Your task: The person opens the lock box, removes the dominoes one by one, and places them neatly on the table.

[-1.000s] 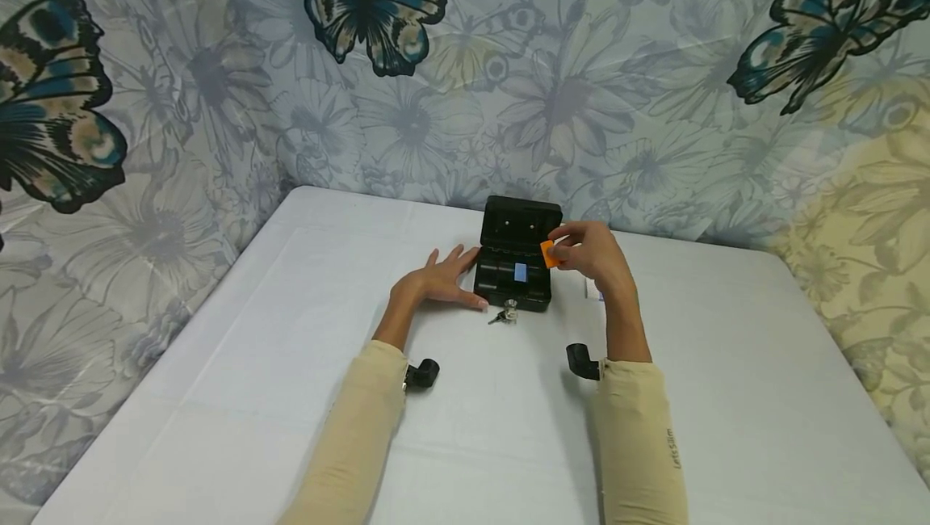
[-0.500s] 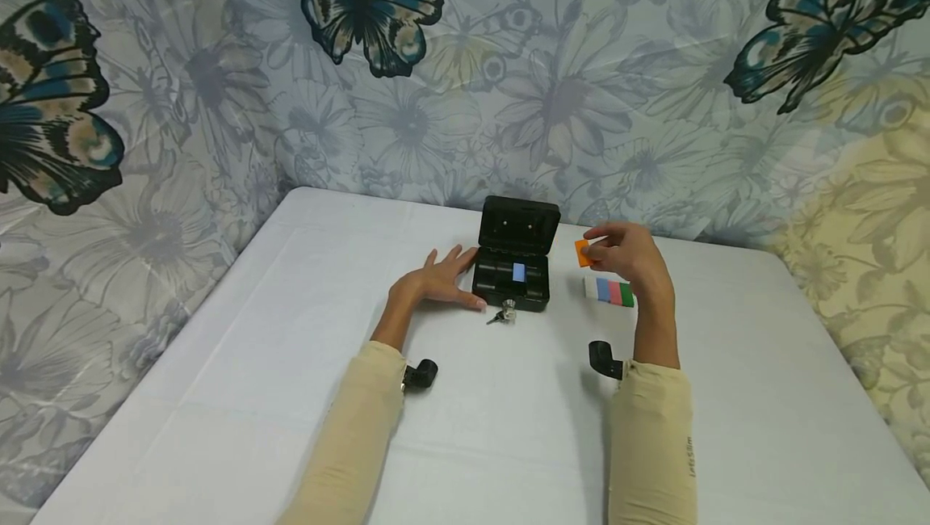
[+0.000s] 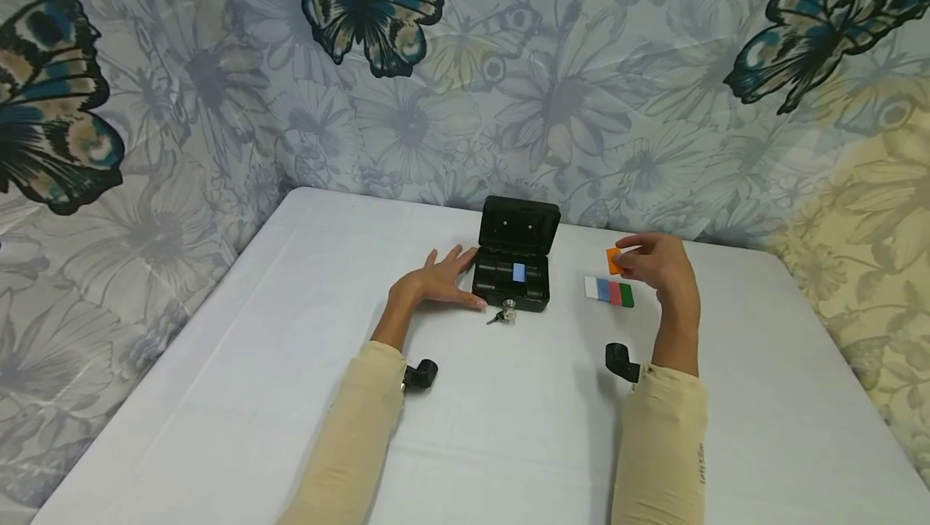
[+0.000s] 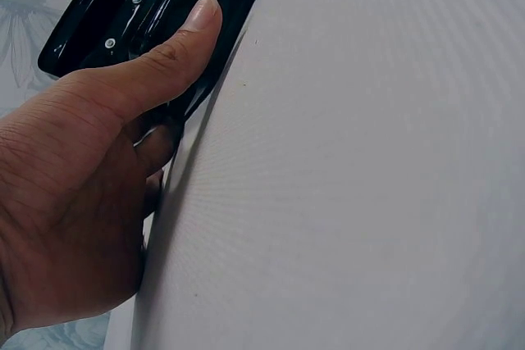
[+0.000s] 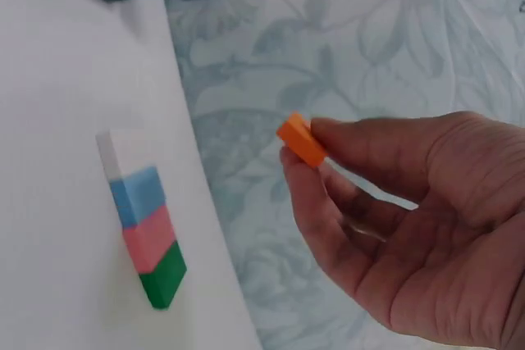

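My right hand (image 3: 657,266) pinches a small orange block (image 3: 613,261) between thumb and fingertips, held in the air behind and right of a row of blocks. The right wrist view shows the orange block (image 5: 302,140) gripped near its end. On the table, the row joins a white block (image 3: 592,288), a blue block (image 3: 603,290), a pink block (image 3: 615,292) and a green block (image 3: 627,295). My left hand (image 3: 436,279) rests with spread, straight fingers at the left side of a black cash box (image 3: 512,287); its thumb (image 4: 176,59) touches the front wall.
The box's lid (image 3: 519,225) stands raised at the back. A light blue piece (image 3: 519,272) lies inside the box. Keys (image 3: 501,316) hang from the lock at its front. The white table (image 3: 479,444) ends at a butterfly-patterned wall (image 3: 436,129).
My right hand has moved right, away from the box, carrying the orange block, and the colored row has come fully into view. My left hand stays in place.
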A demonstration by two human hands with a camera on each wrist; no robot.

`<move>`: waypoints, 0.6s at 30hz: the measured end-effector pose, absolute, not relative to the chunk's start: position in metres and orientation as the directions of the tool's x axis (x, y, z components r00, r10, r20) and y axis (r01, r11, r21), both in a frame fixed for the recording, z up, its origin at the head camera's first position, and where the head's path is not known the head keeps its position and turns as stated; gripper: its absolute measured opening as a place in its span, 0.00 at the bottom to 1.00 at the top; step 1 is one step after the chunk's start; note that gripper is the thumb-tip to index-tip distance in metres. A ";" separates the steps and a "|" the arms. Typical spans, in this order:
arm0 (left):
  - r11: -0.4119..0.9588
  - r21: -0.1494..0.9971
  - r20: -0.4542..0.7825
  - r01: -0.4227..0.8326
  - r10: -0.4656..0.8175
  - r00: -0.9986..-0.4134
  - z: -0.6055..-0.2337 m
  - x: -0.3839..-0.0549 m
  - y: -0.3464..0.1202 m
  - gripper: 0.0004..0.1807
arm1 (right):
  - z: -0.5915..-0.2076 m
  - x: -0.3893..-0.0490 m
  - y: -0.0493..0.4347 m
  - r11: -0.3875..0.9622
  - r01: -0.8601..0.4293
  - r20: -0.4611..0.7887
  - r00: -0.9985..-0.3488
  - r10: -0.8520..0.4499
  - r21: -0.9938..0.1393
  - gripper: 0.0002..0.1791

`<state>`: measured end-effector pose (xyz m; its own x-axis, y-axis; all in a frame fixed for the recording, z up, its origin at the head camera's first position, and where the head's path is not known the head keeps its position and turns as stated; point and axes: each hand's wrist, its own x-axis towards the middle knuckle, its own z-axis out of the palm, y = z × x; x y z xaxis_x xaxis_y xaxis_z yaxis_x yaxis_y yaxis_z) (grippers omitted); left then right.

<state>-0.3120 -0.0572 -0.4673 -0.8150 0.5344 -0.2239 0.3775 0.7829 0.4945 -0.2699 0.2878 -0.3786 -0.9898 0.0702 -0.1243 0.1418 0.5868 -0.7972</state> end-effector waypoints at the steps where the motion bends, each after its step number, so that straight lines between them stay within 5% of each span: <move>1: 0.781 0.499 -0.221 0.375 0.534 -0.816 -0.467 -0.312 -0.057 0.59 | -0.379 -0.270 0.290 0.596 0.146 -0.116 -0.989 0.088 -0.789 0.23; 18: 0.777 0.505 -0.217 0.376 0.535 -0.816 -0.468 -0.313 -0.057 0.59 | -0.404 -0.271 0.319 0.652 0.401 -0.241 -0.915 0.324 -0.644 0.21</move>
